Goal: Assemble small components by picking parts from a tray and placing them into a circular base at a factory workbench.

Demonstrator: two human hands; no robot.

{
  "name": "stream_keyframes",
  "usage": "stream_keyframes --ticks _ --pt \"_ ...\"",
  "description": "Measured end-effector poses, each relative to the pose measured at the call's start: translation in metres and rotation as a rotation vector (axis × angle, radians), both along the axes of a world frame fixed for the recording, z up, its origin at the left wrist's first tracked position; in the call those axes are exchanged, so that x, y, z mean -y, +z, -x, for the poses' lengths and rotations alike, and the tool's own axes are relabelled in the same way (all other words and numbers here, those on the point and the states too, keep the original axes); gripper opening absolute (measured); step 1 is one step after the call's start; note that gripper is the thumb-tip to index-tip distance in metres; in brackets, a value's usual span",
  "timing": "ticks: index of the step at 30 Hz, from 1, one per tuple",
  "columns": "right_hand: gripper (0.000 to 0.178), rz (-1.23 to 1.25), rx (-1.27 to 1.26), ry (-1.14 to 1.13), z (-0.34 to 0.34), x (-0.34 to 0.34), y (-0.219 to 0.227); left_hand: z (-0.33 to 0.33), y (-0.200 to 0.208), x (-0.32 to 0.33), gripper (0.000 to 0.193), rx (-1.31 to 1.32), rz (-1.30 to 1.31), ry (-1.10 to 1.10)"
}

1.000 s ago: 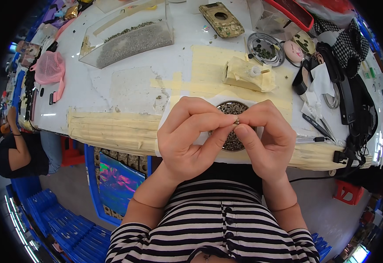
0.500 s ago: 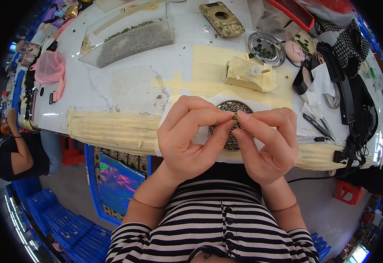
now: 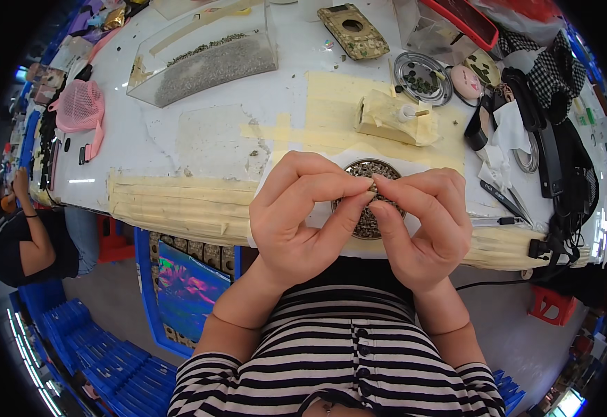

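Note:
My left hand (image 3: 302, 219) and my right hand (image 3: 430, 226) meet at their fingertips above a round metal dish (image 3: 367, 238). Many tiny grey-brown pieces (image 3: 367, 225) fill that dish, which rests on a white sheet (image 3: 348, 154) at the table's near edge. Left thumb and forefinger pinch together on something too small to name. The right forefinger presses against the same spot, its thumb slightly apart below; whatever lies between the fingertips is mostly hidden.
Behind my hands sits a tape-covered block (image 3: 390, 124) with a small white cup and stick. A clear box of grey pieces (image 3: 210, 76) stands far left. Farther back lie a camouflage-patterned shell (image 3: 354, 36) and a round dish with dark bits (image 3: 437, 64). Tweezers (image 3: 517, 201) lie right.
My right hand has shifted slightly left and up, and its forefinger has come closer to the left fingertips. The left hand has hardly moved.

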State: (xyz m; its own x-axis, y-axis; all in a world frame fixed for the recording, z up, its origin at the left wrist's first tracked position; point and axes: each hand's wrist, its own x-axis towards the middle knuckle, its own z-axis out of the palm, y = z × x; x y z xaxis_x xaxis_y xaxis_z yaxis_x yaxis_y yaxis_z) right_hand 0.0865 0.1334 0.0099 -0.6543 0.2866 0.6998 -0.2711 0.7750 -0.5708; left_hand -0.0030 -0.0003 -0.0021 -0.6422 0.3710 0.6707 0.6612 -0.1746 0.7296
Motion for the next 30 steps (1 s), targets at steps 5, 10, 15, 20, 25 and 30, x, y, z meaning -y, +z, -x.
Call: stream_keyframes --ticks 5,10,15,20,25,30 --pt "0.028 0.015 -0.003 0.006 0.001 -0.001 -0.001 0.0 0.0 -0.001 0.019 0.001 0.003 -0.004" --pt "0.027 0.023 0.001 0.021 0.0 -0.002 -0.001 0.0 0.0 -0.001 0.019 -0.004 0.009 -0.002" --pt "0.025 0.065 -0.001 0.009 -0.003 -0.004 -0.003 -0.002 0.002 0.002 0.019 0.032 0.061 -0.011" --pt "0.021 0.126 0.02 0.026 -0.006 -0.005 -0.003 -0.011 0.0 0.007 0.021 0.04 0.256 -0.044" --pt "0.018 0.16 0.039 0.032 -0.007 -0.004 -0.001 0.005 0.01 0.021 0.022 -0.064 0.363 0.155" --pt "0.017 0.182 0.044 0.045 -0.007 -0.005 -0.002 0.036 0.013 0.055 0.017 -0.023 0.548 0.467"
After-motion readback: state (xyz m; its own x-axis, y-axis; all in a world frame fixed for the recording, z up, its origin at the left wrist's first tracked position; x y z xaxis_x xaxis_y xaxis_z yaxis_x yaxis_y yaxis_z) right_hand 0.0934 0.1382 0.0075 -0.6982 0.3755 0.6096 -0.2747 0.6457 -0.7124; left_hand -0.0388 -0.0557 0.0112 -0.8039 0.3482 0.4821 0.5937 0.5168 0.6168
